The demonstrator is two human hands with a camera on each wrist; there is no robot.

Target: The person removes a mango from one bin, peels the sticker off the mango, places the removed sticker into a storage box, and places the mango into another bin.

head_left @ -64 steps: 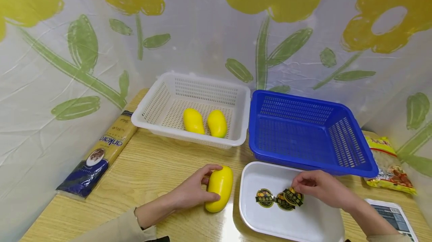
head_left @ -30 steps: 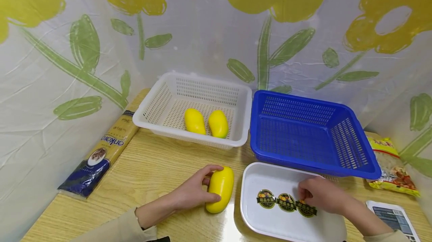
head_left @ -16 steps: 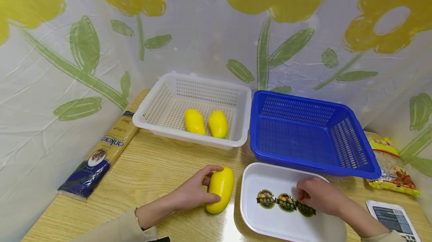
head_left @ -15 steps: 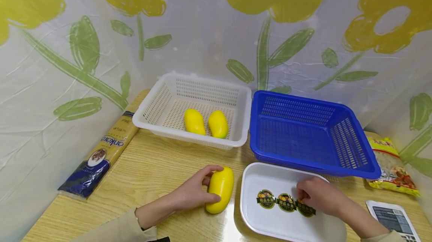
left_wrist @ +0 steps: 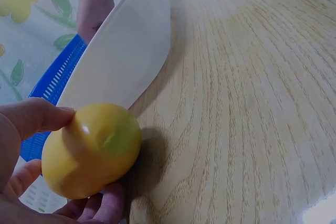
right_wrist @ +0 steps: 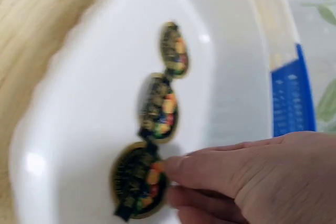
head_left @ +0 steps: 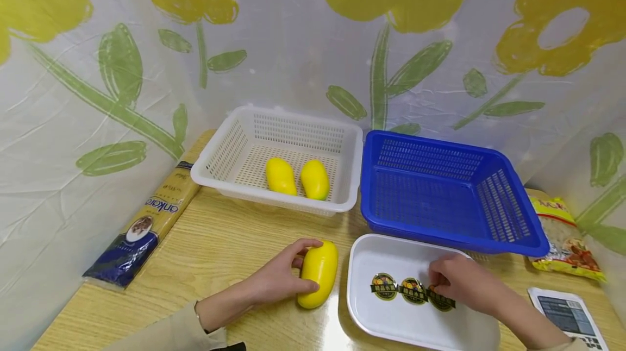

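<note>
In the head view my left hand [head_left: 279, 275] holds a yellow mango [head_left: 318, 275] on the table, thumb on one side and fingers round the other. The left wrist view shows the mango's [left_wrist: 97, 148] greenish end. My right hand [head_left: 462, 283] is inside a white tray [head_left: 391, 319], pinching the edge of the rightmost round black-and-gold sticker [head_left: 440, 301]. Two similar stickers lie in a row to its left, the middle sticker [head_left: 413, 290] and the left sticker [head_left: 384, 286]. In the right wrist view my thumb overlaps the edge of the nearest sticker [right_wrist: 137, 182]; the fingertips are partly hidden.
Behind stand a white basket [head_left: 235, 177] with two yellow mangoes [head_left: 315, 180] and a blue basket [head_left: 420, 193]. A pasta packet [head_left: 142, 226] lies at the left. At the right are a yellow food bag [head_left: 564, 239] and a white label-printed packet [head_left: 567, 315].
The right hand has moved right and slightly down; the sticker at its fingers no longer overlaps the middle one but sits right of it. The left hand and mango have stayed put.
</note>
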